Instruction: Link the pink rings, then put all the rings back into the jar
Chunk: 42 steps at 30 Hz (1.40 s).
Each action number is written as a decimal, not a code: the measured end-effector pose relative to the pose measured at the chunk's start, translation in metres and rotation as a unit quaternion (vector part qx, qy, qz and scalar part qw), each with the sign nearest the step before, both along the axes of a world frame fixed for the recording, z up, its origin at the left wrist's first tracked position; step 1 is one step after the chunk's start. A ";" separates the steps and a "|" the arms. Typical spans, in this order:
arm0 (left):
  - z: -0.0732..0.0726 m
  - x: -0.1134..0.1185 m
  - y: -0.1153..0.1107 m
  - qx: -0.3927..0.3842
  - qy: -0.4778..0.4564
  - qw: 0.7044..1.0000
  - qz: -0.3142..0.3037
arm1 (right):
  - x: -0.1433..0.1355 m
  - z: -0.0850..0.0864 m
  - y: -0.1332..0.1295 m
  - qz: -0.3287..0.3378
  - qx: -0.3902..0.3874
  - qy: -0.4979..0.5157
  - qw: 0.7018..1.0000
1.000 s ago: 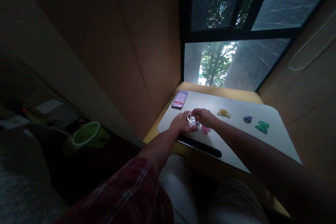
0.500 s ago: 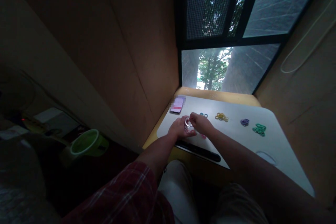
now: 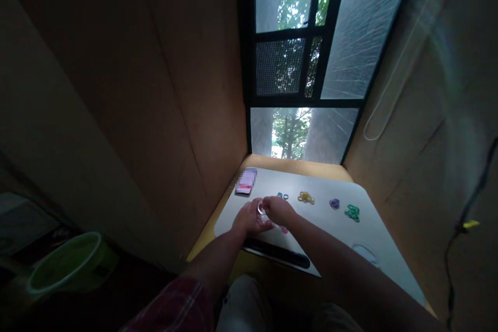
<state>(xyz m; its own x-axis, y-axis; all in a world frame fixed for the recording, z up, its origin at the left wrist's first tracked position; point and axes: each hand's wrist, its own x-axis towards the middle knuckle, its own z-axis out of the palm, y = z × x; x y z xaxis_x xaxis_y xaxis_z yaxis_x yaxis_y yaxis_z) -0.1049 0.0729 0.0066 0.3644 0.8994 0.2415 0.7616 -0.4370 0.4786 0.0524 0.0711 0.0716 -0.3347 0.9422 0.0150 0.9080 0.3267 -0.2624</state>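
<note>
While the knees (image 3: 245,306) fill the near middle, a dark strip (image 3: 278,253) lies along the near edge of the white tabletop (image 3: 330,241), with a pale round piece (image 3: 364,252) farther right, partly behind the right forearm. Just beyond the strip, under the right wrist, some pink loops (image 3: 284,229) show in part. The small clear container (image 3: 261,211) is at the near left of the tabletop, between the 2 hands. The left hand (image 3: 251,219) has its fingers curved around the container's left and near sides, holding it. The right hand (image 3: 278,209) comes in from the right, bent down at the rim; its fingertips are hidden, so I cannot tell how narrow they are or whether they hold anything. For work at so small a mouth, I would keep the left grip firm but light, with its fingers below the rim, and keep the right fingertips close together and the wrist high, clear of the pink loops. Farther off lie 4 more groups, best left undisturbed by the right forearm: blue loops (image 3: 286,196), yellow loops (image 3: 306,197), purple loops (image 3: 334,204) and, at the right, green loops (image 3: 352,212). A phone (image 3: 246,182) lies at the far left, before the window (image 3: 290,102).
</note>
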 end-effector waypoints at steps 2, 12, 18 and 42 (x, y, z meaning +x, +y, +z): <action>0.000 0.000 0.000 0.002 0.004 1.000 -0.004 | -0.002 0.002 -0.003 -0.007 0.000 0.001 1.000; -0.003 -0.001 0.000 -0.011 0.002 1.000 0.008 | 0.001 0.007 -0.017 -0.033 -0.006 -0.001 0.999; -0.002 0.000 -0.001 -0.005 -0.001 1.000 0.002 | 0.007 0.003 -0.017 -0.036 0.003 -0.013 0.999; -0.002 0.001 0.002 -0.013 0.015 1.000 -0.001 | 0.013 -0.001 0.006 0.059 -0.022 -0.032 0.998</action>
